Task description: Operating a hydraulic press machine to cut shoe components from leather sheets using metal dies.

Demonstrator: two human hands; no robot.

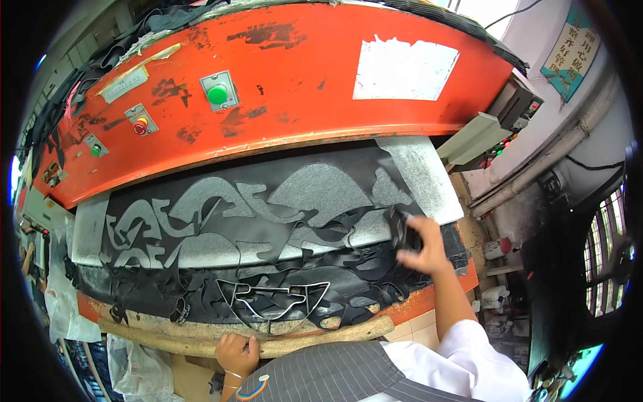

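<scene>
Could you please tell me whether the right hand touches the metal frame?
Apart: the head view shows black scraps between the right hand and metal frame.

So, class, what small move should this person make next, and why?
Probably ease the right hand toward the body, bringing along the dark, blurred piece at its fingers, if gripped. The black, flat sheet nearby is already full of shaped gaps, and loose black scraps lie in front. The left hand rests on the long, pale wooden rail.
</scene>
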